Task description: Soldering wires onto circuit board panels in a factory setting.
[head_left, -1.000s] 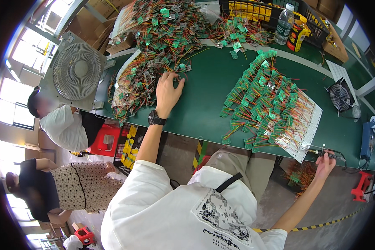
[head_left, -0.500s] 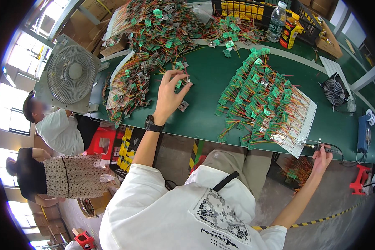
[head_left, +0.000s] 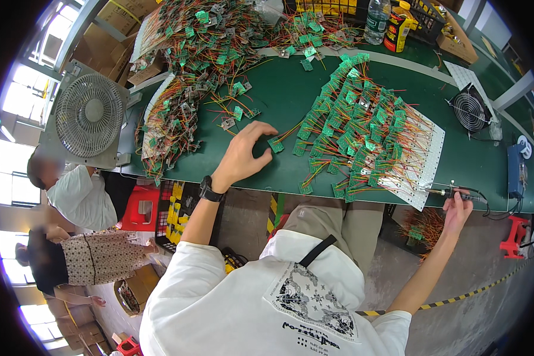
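My left hand (head_left: 245, 155) is over the green work surface with its thumb and index finger apart, holding nothing. Just beyond the fingertips lies a small green circuit board (head_left: 275, 144) with red and yellow wires trailing to the upper right. Several loose wired boards (head_left: 238, 112) are scattered above that hand. At the right edge of the bench, my right hand (head_left: 455, 212) grips a soldering iron (head_left: 464, 194), its metal tip pointing left by the corner of a white perforated board (head_left: 428, 155). Rows of wired green boards (head_left: 362, 124) cover much of that perforated board and spread left.
A big heap of wired boards (head_left: 210, 44) fills the back left. A fan (head_left: 90, 115) stands at the left, a small black fan (head_left: 470, 111) at the right. Behind are a water bottle (head_left: 376, 22) and a yellow-black bottle (head_left: 398, 28). Two people are at left.
My left hand has come away from the loose boards, toward me and rightward, and its pinch has opened. A wired board now lies by its fingertips. The right hand keeps the iron in place.
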The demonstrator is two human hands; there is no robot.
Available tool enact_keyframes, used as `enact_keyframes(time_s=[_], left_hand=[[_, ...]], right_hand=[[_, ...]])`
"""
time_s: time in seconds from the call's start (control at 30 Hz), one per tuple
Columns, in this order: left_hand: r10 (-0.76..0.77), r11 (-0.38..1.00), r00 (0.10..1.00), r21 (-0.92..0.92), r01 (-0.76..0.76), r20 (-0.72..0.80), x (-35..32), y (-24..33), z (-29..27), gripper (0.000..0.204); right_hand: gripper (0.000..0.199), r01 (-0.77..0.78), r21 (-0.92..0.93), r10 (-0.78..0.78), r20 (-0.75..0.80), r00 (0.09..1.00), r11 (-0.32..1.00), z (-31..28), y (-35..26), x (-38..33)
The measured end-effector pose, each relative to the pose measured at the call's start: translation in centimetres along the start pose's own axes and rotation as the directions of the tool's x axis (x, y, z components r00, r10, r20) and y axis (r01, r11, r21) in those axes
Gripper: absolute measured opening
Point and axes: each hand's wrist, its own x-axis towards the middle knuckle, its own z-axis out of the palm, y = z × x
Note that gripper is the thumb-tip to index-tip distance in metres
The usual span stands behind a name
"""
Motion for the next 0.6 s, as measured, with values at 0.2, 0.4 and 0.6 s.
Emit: enact_keyframes(time_s=[0.2,0.4,0.6], left_hand=[[-0.181,0.984,0.983,0.0,0.181,0.02,1.2,0.1,1.1,0.024],[-0.284,0.944,0.952,-0.142,0.299,0.116,0.9,-1.2,1.1,0.016],[-0.373,0.871,0.919,-0.291,0.395,0.13,1.0,-0.3,0.9,0.016]], right_hand=[[0.019,-0.002,-0.009,0.001,-0.003,1.0,1.0,0.0,0.0,-0.1],[0.021,-0.011,0.003,0.011,0.002,1.0,1.0,0.6,-0.4,-0.1],[0.019,-0.019,-0.01,0.019,-0.006,1.0,1.0,-0.3,-0.3,-0.1]])
